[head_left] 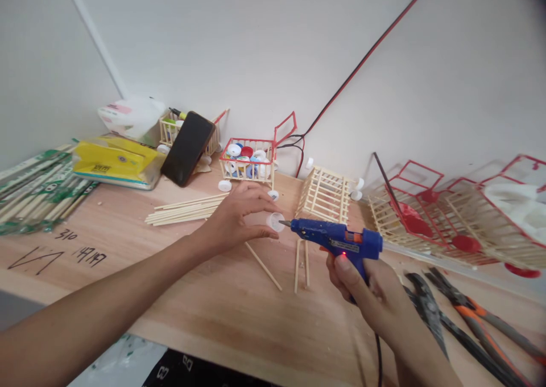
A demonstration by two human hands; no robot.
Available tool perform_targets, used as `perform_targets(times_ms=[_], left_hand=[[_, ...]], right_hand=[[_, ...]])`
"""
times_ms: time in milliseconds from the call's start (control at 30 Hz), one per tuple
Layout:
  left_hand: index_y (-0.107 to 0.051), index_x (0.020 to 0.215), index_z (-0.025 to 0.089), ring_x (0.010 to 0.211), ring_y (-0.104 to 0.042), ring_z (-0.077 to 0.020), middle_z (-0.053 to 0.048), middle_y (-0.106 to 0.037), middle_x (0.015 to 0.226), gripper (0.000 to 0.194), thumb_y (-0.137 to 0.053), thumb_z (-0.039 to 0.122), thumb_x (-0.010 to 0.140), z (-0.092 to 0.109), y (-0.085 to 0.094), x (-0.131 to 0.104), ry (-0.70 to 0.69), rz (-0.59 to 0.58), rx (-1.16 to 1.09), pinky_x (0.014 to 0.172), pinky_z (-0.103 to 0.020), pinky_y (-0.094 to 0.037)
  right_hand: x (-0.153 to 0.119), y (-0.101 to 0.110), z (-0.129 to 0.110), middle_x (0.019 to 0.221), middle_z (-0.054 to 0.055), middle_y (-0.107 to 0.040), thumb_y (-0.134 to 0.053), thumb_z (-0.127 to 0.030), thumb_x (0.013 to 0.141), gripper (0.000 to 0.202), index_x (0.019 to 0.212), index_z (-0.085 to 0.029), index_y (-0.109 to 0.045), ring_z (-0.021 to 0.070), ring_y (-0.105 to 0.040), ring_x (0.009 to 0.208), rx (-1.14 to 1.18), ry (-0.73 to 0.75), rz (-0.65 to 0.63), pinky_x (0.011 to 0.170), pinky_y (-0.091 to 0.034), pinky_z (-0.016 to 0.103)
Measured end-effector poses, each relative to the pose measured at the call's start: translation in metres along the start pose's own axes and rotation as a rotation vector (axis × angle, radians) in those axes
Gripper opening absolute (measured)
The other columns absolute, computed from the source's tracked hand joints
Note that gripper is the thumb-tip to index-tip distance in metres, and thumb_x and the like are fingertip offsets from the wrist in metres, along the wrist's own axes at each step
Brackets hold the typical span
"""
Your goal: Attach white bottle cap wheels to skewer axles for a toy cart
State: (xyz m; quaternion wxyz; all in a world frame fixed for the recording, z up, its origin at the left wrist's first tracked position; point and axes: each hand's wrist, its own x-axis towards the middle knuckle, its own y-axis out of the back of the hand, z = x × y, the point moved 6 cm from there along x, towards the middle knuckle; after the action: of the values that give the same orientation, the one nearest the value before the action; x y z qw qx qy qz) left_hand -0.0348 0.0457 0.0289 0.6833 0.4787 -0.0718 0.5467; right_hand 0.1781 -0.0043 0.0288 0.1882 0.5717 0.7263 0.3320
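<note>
Now we pinch a clear cap [275, 222] over the table [239, 324] w/ our L hand [243, 209], R hand [362, 284] clamped on glue gun [330, 233], tip at cap. Stick carts [307, 190] line the back edge; L hand part-blocks loose sticks [183, 211]; pliers [426, 307] lie nr R hand.

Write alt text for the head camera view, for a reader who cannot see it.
A person's right hand holds a blue glue gun, its nozzle at a translucent cap in the left hand, over a wooden table. Behind are small stick carts, one holding bottle caps; pliers lie at right.
</note>
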Motion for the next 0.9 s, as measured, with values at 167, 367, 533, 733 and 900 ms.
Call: perform_targets(times_ms=[167, 367, 533, 733, 900], left_hand=[[-0.069, 0.098, 0.021, 0.101, -0.054, -0.0215, -0.005, -0.068, 0.099, 0.031, -0.075, 0.033, 0.071, 0.0010, 0.0004, 0.0002, 0.031, -0.022, 0.003, 0.092, -0.038, -0.040], [-0.068, 0.103, 0.021, 0.105, -0.053, -0.0223, -0.006, -0.067, 0.102, 0.033, -0.074, 0.031, 0.073, 0.0028, 0.0005, 0.0014, 0.040, -0.048, -0.014, 0.095, -0.040, -0.039], [-0.069, 0.101, 0.022, 0.104, -0.053, -0.0224, -0.006, -0.067, 0.101, 0.031, -0.075, 0.033, 0.072, 0.0027, 0.0027, 0.0015, 0.052, -0.021, -0.002, 0.094, -0.040, -0.040], [-0.069, 0.096, 0.020, 0.103, -0.053, -0.0219, -0.006, -0.067, 0.100, 0.025, -0.072, 0.033, 0.074, 0.0046, 0.0002, 0.0011, 0.042, -0.029, 0.000, 0.092, -0.039, -0.040], [-0.066, 0.100, 0.020, 0.105, -0.053, -0.0223, -0.005, -0.067, 0.101, 0.027, -0.071, 0.028, 0.075, 0.0068, -0.0027, 0.0010, 0.049, -0.064, 0.004, 0.092, -0.038, -0.040]], right_hand=[[-0.0006, 0.0029, 0.0034, 0.056, -0.002, -0.043, -0.038, -0.053, 0.092, 0.043, 0.066, -0.019, -0.046, 0.0111, -0.039, 0.052, 0.048, -0.069, -0.011, 0.048, -0.029, 0.025], [-0.0024, 0.0029, 0.0077, 0.057, -0.002, -0.043, -0.039, -0.056, 0.090, 0.045, 0.067, -0.019, -0.047, 0.0110, -0.038, 0.052, 0.148, -0.133, -0.006, 0.047, -0.027, 0.025], [-0.0032, 0.0033, 0.0104, 0.058, -0.001, -0.043, -0.042, -0.057, 0.089, 0.045, 0.067, -0.018, -0.048, 0.0111, -0.038, 0.052, 0.199, -0.153, 0.010, 0.047, -0.026, 0.025], [-0.0009, 0.0050, 0.0082, 0.057, -0.001, -0.043, -0.041, -0.056, 0.090, 0.044, 0.069, -0.018, -0.048, 0.0114, -0.038, 0.051, 0.270, -0.115, 0.007, 0.048, -0.025, 0.026], [-0.0007, 0.0074, 0.0073, 0.057, -0.001, -0.043, -0.041, -0.054, 0.092, 0.042, 0.069, -0.018, -0.047, 0.0110, -0.039, 0.052, 0.290, -0.084, 0.029, 0.049, -0.026, 0.026]])
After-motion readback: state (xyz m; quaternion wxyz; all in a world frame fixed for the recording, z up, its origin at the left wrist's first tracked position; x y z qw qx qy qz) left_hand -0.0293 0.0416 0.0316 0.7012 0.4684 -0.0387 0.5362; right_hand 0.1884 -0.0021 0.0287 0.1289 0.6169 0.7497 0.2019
